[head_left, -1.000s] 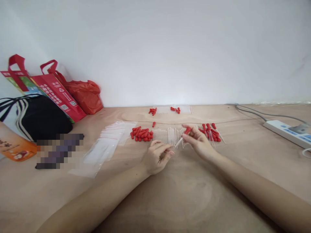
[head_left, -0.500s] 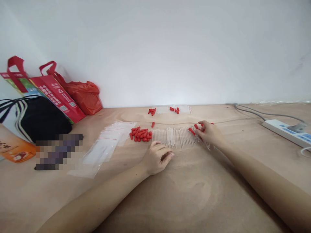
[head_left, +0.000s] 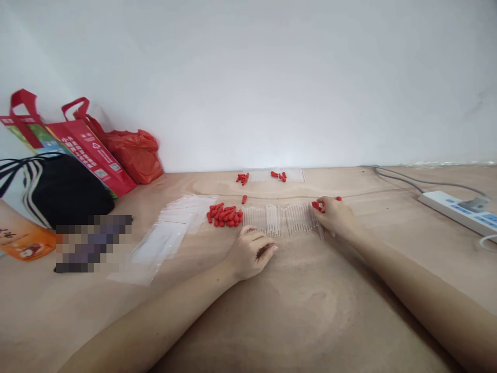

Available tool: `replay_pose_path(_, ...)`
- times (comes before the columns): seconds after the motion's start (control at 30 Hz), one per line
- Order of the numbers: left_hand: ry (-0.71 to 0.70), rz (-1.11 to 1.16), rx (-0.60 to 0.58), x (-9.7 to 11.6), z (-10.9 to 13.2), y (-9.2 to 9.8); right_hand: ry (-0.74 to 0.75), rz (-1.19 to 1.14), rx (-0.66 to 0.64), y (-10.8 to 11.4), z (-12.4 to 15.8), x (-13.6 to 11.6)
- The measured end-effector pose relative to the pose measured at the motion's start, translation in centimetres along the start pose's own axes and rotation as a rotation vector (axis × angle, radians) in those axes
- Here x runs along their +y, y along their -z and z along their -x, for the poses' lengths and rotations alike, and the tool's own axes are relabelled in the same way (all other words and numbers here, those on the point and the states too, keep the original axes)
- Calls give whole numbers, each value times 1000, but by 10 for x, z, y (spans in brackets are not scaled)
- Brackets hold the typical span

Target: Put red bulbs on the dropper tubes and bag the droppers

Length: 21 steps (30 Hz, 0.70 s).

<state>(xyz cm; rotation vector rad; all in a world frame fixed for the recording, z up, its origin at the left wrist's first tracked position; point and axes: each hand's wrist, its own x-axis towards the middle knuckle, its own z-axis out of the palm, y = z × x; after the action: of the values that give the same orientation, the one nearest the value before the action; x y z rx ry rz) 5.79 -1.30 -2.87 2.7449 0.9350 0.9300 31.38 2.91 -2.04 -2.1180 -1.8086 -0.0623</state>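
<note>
L hand [head_left: 252,254] is resting nearest, side down on the table [head_left: 303,321], its fingers loosely curled w/ a gap b/w thumb and index; nothing is showing in them. Just left of it, clear flat bags [head_left: 166,238] are lying in an overlapping stack, & further left a dark item [head_left: 95,243] is showing only as blurred blocks, w/ an orange packet [head_left: 27,238] sitting beyond its left end.

R hand [head_left: 334,215] is reaching over red bulbs [head_left: 315,205] on the right; its fingers are bent down at them, but can't tell if they're gripping one, as the hand is hiding most of that group.

B/w the hands, a bit beyond L, thin clear tubes [head_left: 301,218] are lying side by side in a row. A pile of red rubber caps [head_left: 225,215] is sitting at the row's left end, w/ a single cap [head_left: 244,199] lying just behind.

Off right, a white power strip [head_left: 464,213] is lying w/ a plug in it. Far left, a black bag [head_left: 73,189] is slumping in front of a red shopping bag [head_left: 85,150]. At the back, a clear packet [head_left: 298,175] is lying near the wall [head_left: 272,77], w/ small red pieces [head_left: 243,178] about it.
</note>
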Motion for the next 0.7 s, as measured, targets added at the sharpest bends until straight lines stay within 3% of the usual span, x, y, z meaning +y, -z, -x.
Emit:
replay_pose_path(0.27, -9, -13, 8, 1, -1, 1, -21, -169, 73, 8, -8, 20)
replay_pose_path(0.43, 41, -100, 62, 1, -1, 2, 243, -193, -14, 7, -3, 7)
replay_pose_path(0.53, 119, -153, 79, 0, 0, 2, 338, -142, -1, 5, 0, 0)
replay_pose_path(0.7, 243, -235, 76, -2, -16, -3, 173, -171, 43, 8, -6, 10)
